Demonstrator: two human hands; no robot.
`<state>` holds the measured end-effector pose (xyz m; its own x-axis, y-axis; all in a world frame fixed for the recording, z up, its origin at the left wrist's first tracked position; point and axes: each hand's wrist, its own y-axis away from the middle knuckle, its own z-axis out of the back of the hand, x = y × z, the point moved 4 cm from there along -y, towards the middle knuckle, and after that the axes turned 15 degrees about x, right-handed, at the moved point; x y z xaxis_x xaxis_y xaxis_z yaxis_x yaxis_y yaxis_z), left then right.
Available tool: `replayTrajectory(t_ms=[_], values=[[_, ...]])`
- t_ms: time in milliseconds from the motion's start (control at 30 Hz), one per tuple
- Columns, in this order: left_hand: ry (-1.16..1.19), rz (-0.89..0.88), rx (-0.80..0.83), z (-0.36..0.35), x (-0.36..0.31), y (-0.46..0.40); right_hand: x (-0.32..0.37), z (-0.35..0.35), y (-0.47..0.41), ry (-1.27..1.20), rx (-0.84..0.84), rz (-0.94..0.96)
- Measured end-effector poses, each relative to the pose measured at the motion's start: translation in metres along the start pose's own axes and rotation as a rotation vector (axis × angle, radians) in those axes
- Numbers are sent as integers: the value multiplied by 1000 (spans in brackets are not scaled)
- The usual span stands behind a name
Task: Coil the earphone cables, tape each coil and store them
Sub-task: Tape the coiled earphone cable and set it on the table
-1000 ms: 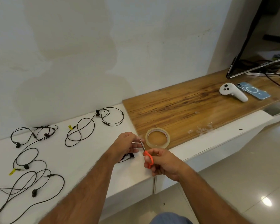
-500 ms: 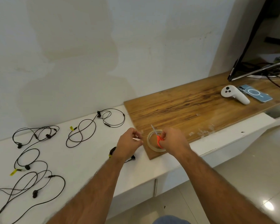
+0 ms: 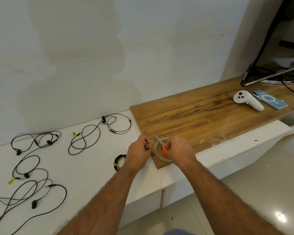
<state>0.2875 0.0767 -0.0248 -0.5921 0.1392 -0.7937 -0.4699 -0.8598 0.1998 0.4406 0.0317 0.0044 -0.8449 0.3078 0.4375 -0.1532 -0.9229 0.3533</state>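
White counter (image 3: 95,167), wooden board (image 3: 193,116): right hand (image 3: 180,150) grips orange scissors (image 3: 165,150) over the tape roll (image 3: 157,150); left hand (image 3: 139,151) pinches a clear tape strip (image 3: 147,142). Coiled earphone (image 3: 118,162) beside it.

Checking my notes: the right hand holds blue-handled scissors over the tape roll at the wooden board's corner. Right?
Not quite. In the head view the scissors in the right hand have orange handles, not blue. They are over the tape roll at the wooden board's corner.
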Motion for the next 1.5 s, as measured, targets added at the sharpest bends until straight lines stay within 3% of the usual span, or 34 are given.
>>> replayTrajectory(t_ms=[900,1167,1500], values=[[-57,-18,-27,-3,-2,0,-5,-5,-4,-64,3,23],[106,275,78,-1,12,3,-2,-2,-2,-44,14,-2],[77,375,88,6,11,-11,4,3,-9,93,76,-8]])
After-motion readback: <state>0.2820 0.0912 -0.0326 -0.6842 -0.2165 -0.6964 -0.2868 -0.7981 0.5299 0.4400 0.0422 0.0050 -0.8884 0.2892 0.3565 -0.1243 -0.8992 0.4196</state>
